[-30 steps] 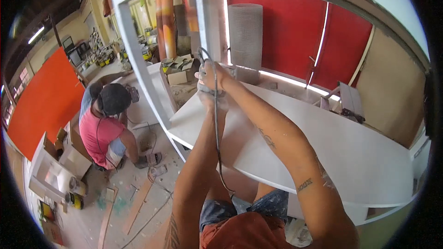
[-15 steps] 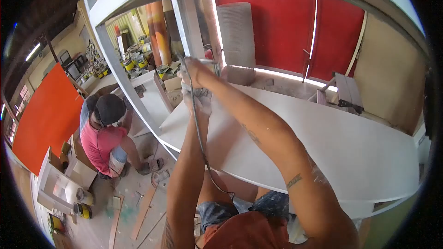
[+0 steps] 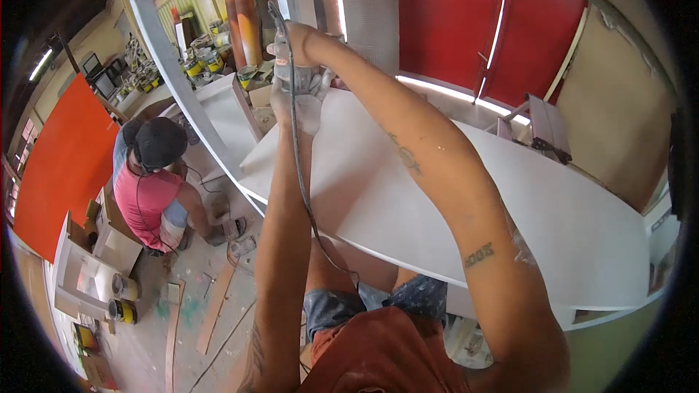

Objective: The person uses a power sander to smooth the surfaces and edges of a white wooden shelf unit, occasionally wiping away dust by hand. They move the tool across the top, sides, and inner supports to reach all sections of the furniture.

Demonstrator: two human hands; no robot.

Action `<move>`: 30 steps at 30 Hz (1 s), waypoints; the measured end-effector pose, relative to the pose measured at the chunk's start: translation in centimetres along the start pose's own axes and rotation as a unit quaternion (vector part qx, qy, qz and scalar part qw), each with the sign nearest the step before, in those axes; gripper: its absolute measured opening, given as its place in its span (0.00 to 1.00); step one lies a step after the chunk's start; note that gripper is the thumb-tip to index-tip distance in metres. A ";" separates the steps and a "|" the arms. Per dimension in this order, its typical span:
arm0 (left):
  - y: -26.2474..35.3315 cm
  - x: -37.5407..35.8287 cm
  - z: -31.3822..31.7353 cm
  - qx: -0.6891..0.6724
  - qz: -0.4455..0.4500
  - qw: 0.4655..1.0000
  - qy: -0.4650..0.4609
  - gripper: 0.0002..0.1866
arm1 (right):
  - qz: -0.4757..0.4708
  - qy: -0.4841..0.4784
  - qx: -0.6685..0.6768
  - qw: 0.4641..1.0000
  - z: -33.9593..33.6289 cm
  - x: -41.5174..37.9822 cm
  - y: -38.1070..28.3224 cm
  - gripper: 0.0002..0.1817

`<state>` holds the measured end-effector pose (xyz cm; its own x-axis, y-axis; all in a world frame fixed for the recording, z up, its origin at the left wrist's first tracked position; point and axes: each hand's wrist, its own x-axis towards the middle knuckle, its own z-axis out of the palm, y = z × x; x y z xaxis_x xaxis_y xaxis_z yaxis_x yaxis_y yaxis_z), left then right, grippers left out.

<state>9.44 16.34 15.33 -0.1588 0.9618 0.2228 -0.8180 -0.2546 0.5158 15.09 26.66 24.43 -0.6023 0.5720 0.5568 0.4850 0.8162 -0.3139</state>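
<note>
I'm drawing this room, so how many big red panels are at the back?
2: the left red panel is beside the mesh roll; the right red panel is across the bright slit.

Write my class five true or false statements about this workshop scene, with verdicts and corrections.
1. The left hand and the right hand are both on a corded tool. True.
2. The nearby person is standing upright. False: the person is crouching low.
3. The large panel at the picture's left is green. False: it is orange.
4. A mesh roll stands upright beside the red doors. True.
5. The wide curved board under the arms is black. False: it is white.
</note>
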 end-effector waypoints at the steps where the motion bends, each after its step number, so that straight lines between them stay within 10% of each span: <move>1: -0.3 0.1 -0.8 0.020 0.007 1.000 0.008 0.28 | -0.021 -0.013 0.033 0.999 0.0 -1.2 -0.2 0.25; 14: -3.5 -0.5 -3.0 -0.073 -0.061 0.981 0.170 0.28 | 0.084 -0.072 0.064 0.992 2.4 -6.2 -0.6 0.37; 17: -3.1 -0.8 -2.3 -0.051 -0.056 0.987 0.140 0.27 | 0.022 -0.080 -0.040 0.996 0.4 -7.0 -0.4 0.33; 21: -4.0 0.6 -1.5 0.086 0.009 0.995 -0.057 0.37 | 0.016 0.086 0.232 0.969 -0.1 -8.6 5.5 0.25; 25: -4.3 -1.7 3.1 -0.019 -0.053 0.965 -0.257 0.33 | -0.077 0.202 0.023 0.976 -6.4 -15.2 2.2 0.27; 30: -5.7 -5.0 6.7 -0.001 -0.176 0.965 -0.196 0.29 | -0.039 0.104 0.034 0.993 -11.8 -24.6 1.0 0.25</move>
<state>18.60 12.26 16.82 0.3499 0.8764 0.3308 -0.7844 0.0811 0.6149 37.90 12.45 19.49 -0.4889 0.4842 0.7256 0.3939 0.8647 -0.3116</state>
